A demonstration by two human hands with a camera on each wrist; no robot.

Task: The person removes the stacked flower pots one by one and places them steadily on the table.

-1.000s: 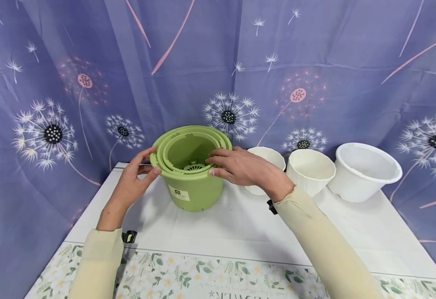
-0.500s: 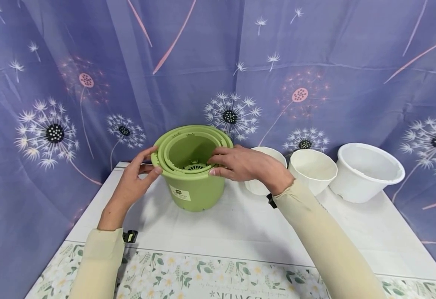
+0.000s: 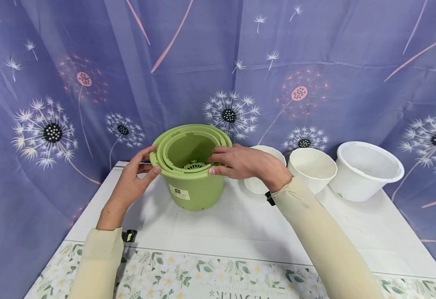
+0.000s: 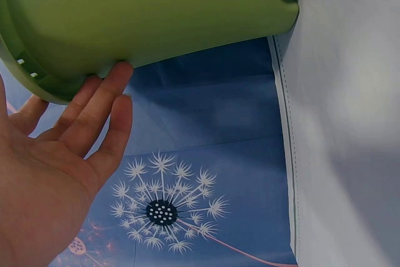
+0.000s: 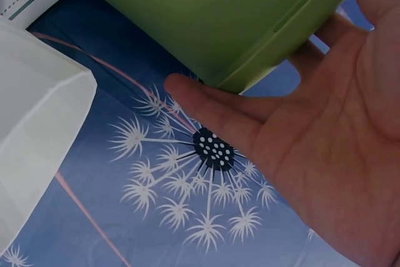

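Note:
A large green flowerpot with a pale label stands upright on the table. Nested inside it is a smaller green pot, whose slotted bottom shows. My left hand holds the large pot's left rim, thumb on top; in the left wrist view its fingers touch the outer wall under the rim. My right hand holds the right side, with the thumb at the near rim and a finger reaching over into the opening. Other right fingers lie outside under the rim in the right wrist view.
Right of the green pots stand two white faceted pots and a wider white round pot. A blue dandelion-print curtain hangs close behind. A white cloth with a floral band covers the table.

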